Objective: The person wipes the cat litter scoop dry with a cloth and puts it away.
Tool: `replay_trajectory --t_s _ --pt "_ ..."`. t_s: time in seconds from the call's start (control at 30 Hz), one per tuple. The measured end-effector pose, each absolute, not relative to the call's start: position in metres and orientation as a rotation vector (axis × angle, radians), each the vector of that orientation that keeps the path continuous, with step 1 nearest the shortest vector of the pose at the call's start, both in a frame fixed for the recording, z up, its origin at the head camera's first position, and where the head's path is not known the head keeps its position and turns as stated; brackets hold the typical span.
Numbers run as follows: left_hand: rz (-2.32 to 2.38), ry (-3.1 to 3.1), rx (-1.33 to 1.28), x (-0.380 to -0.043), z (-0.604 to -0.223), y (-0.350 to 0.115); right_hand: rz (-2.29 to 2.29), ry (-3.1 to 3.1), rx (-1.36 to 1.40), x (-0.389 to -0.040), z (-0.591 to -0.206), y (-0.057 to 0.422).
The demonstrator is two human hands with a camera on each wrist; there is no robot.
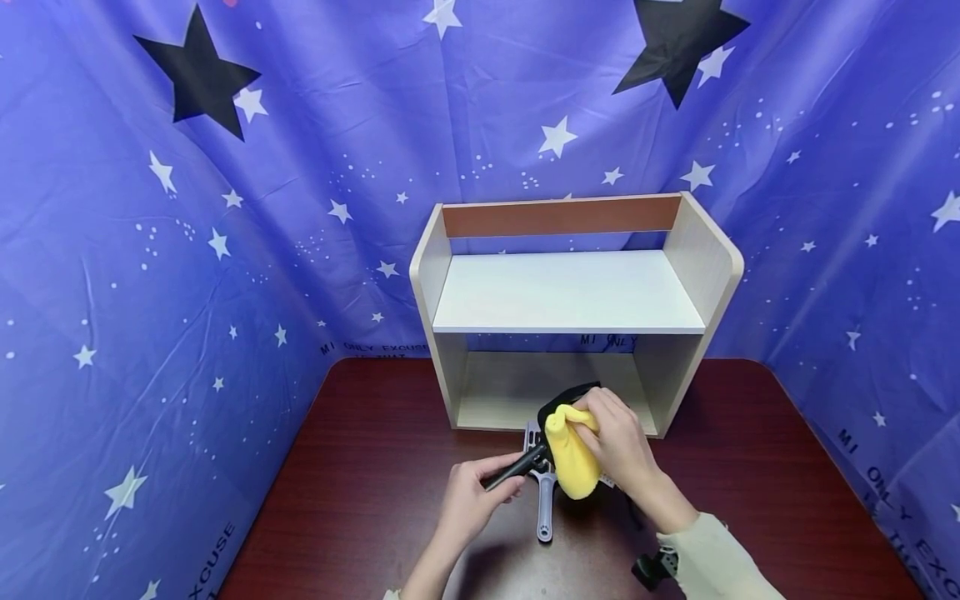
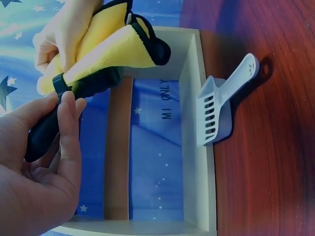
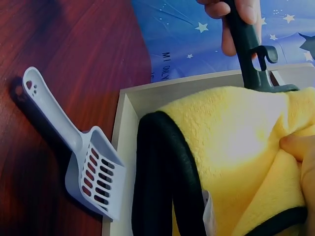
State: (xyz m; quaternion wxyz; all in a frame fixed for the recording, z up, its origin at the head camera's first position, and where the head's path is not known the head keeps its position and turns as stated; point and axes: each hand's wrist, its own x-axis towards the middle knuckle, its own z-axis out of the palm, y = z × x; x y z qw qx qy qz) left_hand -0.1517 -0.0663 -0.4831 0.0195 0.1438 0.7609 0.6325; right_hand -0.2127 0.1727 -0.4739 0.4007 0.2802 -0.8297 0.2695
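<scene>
One handle (image 1: 519, 468) in left hand (image 1: 471, 497), yellow cloth (image 1: 575, 468) in right hand (image 1: 618, 435)

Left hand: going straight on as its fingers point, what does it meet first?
Likely the yellow cloth pinched in the right hand, just past the black handle that the left hand holds. The grey scoop seems to lie lower, though depth is unclear.

- One shelf (image 1: 701, 250), with two boards (image 1: 566, 292).
- One bench (image 1: 360, 467), under the shelf.
- One left hand (image 1: 472, 497) and one right hand (image 1: 618, 437), two in all, before the shelf.
- One cloth (image 1: 573, 462), before the shelf.
- One black tool (image 1: 513, 472), before the shelf.
- One scoop (image 3: 54, 112), by the shelf's front edge.
- Two black stars (image 1: 202, 77), higher than the shelf, in the head view.
</scene>
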Motion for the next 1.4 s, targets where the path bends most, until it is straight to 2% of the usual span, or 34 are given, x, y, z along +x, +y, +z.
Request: replay_trajectory --t_s 0.47,1.4 --pt "1.926 2.440 0.479 -0.149 -0.488 -0.072 0.664 -2.125 0.613 -0.214 -0.474 0.168" --pt "1.834 2.517 0.529 -0.150 -0.492 -0.084 0.633 -2.152 0.498 -0.215 -0.476 0.188"
